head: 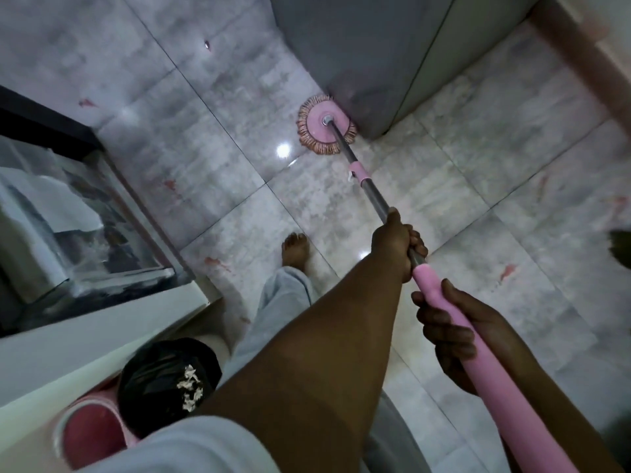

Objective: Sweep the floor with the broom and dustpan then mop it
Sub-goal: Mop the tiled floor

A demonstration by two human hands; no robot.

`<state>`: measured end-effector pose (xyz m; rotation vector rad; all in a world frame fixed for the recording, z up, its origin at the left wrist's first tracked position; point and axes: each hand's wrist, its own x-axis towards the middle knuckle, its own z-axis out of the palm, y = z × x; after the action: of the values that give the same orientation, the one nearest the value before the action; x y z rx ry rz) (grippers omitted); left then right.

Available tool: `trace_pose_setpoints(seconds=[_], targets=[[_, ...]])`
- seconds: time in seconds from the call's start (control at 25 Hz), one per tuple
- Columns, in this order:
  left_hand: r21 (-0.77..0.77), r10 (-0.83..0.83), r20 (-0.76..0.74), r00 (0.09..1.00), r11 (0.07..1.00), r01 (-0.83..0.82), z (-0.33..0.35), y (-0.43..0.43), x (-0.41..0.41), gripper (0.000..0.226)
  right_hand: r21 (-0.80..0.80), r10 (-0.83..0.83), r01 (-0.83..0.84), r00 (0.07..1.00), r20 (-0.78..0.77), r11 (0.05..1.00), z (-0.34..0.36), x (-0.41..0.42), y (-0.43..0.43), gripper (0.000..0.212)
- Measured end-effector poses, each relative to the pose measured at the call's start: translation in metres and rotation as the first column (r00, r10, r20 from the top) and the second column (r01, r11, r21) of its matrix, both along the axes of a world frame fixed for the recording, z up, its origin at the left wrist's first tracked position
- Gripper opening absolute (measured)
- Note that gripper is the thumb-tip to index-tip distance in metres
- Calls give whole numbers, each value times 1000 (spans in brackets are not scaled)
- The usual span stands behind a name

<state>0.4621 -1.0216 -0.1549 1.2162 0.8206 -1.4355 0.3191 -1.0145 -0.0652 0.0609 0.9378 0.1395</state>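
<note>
Left hand and right hand grasp the mop; ahead, a grey cabinet touches its head on glossy tiles.

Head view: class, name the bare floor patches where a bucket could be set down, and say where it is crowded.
Bare tiles lie upper left, between the glass case and the grey cabinet. More lie right of the mop pole, in front of the cabinet. Crowded: lower left, where the black bag, pink tub and foot sit close.
</note>
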Motion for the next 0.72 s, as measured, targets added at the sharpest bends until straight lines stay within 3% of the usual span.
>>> trace_pose_setpoints(seconds=[0.16, 0.44, 0.72], targets=[[-24, 90, 58, 994, 996, -89, -10, -38, 100, 48, -11, 67, -67, 996, 50, 998, -12, 104, -41, 32], [9, 105, 151, 983, 994, -108, -18, -63, 274, 46, -25, 154, -153, 985, 76, 988, -26, 277, -76, 29], [32, 141, 181, 973, 988, -149, -34, -54, 332, 38, -36, 193, -191, 976, 101, 981, -40, 333, -71, 26]])
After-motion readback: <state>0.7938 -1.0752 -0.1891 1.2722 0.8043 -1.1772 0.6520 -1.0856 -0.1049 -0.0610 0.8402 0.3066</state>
